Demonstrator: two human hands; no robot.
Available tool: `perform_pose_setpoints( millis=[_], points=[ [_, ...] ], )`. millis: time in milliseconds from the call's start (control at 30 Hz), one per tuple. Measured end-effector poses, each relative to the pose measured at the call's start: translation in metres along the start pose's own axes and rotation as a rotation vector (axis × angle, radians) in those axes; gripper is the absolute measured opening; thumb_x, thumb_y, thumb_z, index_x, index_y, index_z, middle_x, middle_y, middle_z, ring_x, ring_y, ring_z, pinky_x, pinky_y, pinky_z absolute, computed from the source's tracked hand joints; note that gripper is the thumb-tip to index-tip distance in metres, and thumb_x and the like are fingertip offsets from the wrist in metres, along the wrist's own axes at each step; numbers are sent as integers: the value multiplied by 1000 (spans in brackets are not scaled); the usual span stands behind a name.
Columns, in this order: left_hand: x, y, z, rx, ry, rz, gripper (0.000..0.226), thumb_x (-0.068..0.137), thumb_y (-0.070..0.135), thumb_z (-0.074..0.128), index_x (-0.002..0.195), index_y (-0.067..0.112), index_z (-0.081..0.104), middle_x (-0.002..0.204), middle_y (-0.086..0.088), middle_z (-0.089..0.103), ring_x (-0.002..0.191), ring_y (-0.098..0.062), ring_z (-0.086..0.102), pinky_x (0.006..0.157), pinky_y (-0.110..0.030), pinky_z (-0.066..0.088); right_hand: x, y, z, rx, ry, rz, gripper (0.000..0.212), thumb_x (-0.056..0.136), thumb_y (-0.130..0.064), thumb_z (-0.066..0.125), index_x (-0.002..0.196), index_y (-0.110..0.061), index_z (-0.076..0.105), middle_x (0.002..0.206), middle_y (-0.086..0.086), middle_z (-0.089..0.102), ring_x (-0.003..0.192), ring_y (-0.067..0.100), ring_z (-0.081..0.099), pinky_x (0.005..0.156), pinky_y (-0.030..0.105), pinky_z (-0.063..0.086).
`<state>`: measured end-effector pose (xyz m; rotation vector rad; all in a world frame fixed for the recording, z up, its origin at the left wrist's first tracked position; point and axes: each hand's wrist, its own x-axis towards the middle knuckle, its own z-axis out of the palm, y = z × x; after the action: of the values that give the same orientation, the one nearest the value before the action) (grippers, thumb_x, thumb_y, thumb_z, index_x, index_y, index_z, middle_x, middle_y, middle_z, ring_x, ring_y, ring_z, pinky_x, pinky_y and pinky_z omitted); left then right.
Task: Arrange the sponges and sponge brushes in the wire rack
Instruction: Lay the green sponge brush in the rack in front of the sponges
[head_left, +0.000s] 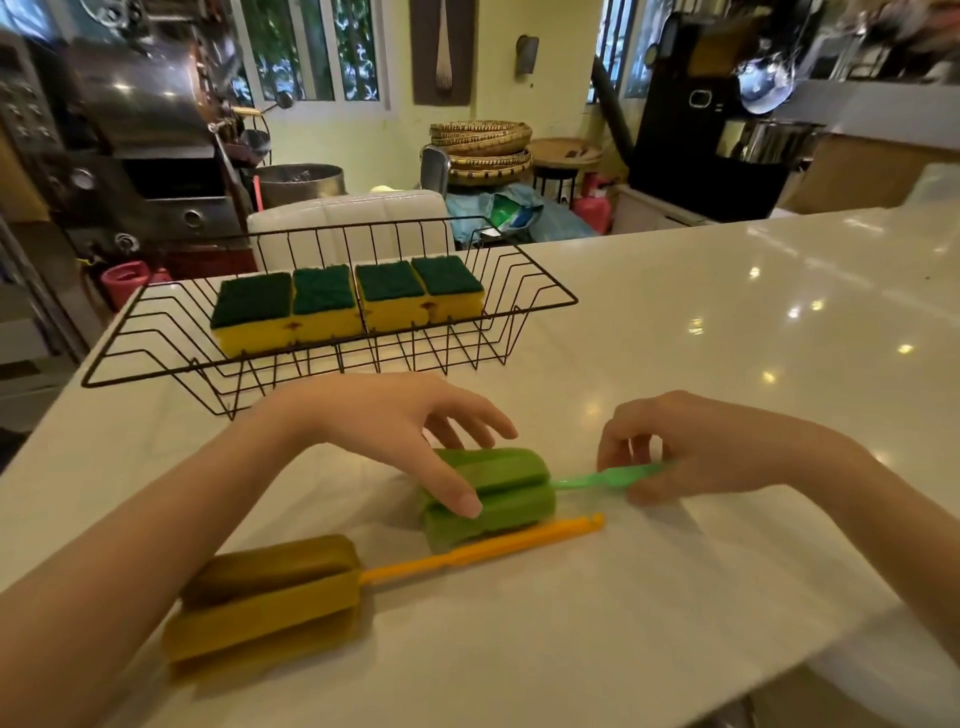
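A black wire rack (524, 291) stands on the white counter, holding several yellow sponges with green scouring tops (345, 301) in a row. In front of it lies a green sponge brush (511, 493). My left hand (405, 431) rests on its foam head, thumb and fingers spread over it. My right hand (691, 452) pinches its thin green handle. A yellow sponge brush (270, 592) with an orange handle lies nearer to me, untouched, its handle tip next to the green head.
The white counter (727, 322) runs on to the right. Its far edge runs just behind the rack; the left edge is close to the rack's left end. Beyond are a white chair back (353, 218), baskets and kitchen machines.
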<state>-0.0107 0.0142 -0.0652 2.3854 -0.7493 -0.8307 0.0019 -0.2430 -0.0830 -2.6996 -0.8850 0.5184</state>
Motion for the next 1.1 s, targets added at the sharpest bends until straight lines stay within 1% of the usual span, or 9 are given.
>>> perform_pose_setpoints(
  millis=[67,167,300,500,633,733,833,967,1100],
  points=[
    [0,-1,-2,3,19,30,46,67,37,68,105,51,45,116,22,54,104,2,55,84,-12,50,4,-2,-2,-19,-15,-9,17,72,-20,69,80,-33,62,83,-7,62,79,10,57,76,30,50],
    [-4,-2,-9,27,119,60,41,68,37,68,101,51,48,111,21,57,100,2,58,81,-11,50,10,-6,-8,-40,-9,-22,23,72,-21,70,73,-39,57,76,-8,61,77,9,57,68,22,47],
    [-18,-2,-21,26,308,96,40,56,52,58,95,51,54,109,18,61,99,2,58,86,-21,52,17,-12,-23,-59,64,-60,19,73,-22,71,76,-36,59,75,-9,61,77,9,57,66,18,44],
    [-44,-5,-42,-60,611,175,34,56,48,59,89,41,66,96,16,66,94,-5,62,76,-20,54,33,-35,-55,-83,161,-126,14,75,-25,71,85,-30,62,80,-8,63,79,10,58,72,25,48],
    [-59,-13,-56,-66,782,162,36,58,46,59,92,38,66,95,13,66,92,-5,62,76,-20,54,53,-49,-74,-114,232,-182,16,76,-27,69,88,-31,60,81,-10,62,78,8,58,63,12,44],
    [-72,-24,-69,-42,813,91,35,62,43,63,96,37,63,96,12,66,92,-1,61,71,-14,52,73,-59,-82,-135,279,-224,18,77,-27,68,95,-29,64,82,-13,61,78,6,57,61,13,41],
    [-90,-38,-80,-54,809,-9,52,51,63,66,97,39,63,97,16,67,91,0,62,70,-10,51,97,-71,-86,-115,338,-266,20,78,-26,68,98,-25,67,82,-13,62,77,7,57,59,14,38],
    [-99,-57,-88,-58,885,-144,31,75,28,65,105,30,61,98,10,63,94,-10,59,74,-21,49,133,-87,-86,-101,341,-299,21,76,-22,69,98,-23,68,78,-14,60,74,3,56,60,15,40],
    [-97,-72,-93,130,910,-276,34,79,22,61,111,31,56,99,16,54,92,-2,50,73,-15,41,169,-94,-81,-43,307,-281,24,75,-18,69,96,-22,59,93,-3,61,86,15,58,78,29,51]
  ],
)
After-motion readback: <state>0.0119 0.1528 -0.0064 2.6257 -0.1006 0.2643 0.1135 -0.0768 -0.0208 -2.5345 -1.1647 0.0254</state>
